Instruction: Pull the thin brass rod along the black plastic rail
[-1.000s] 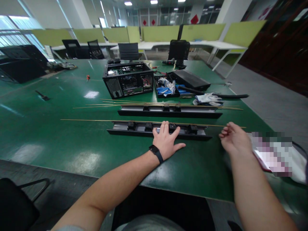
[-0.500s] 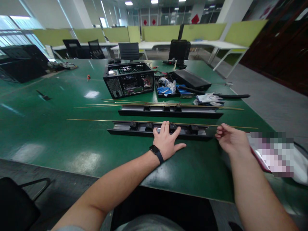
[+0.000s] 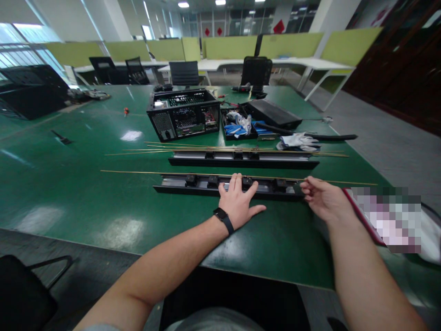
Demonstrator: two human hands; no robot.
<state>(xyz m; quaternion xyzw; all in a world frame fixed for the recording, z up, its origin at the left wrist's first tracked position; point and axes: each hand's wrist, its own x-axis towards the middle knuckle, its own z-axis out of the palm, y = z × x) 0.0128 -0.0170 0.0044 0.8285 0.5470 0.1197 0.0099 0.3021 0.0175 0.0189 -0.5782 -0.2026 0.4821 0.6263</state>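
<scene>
The left hand (image 3: 239,202) is laid flat, palm down and fingers spread, on the near black rail (image 3: 193,183), close to the rail's middle; nothing is gripped by it, and a dark watch (image 3: 223,219) is worn at its wrist. The right hand (image 3: 322,198) is placed at about 3 o'clock from the left one, at the rail's right end, with its fingertips pinched on a thin brass rod (image 3: 144,173). This rod is stretched lengthwise along the far edge of the near rail, running well past it toward 9 o'clock and a little past the right hand toward 3 o'clock. Several black blocks (image 3: 190,180) are seated along the rail's channel.

At 12 o'clock from the left hand, a second black rail (image 3: 241,159) is laid parallel on the green counter (image 3: 86,197), and a bundle of further brass rods (image 3: 165,148) is spread just beyond it. Farther toward 12 o'clock an open black computer case (image 3: 183,113) is seen, with a small tray of blue and white parts (image 3: 237,125) just to its right and a flat black panel (image 3: 272,114) beside that. A pair of white work gloves (image 3: 299,141) is left at about 1 o'clock, near the far rail's right end. A blurred patch is found at 3 o'clock, past the right hand.
</scene>
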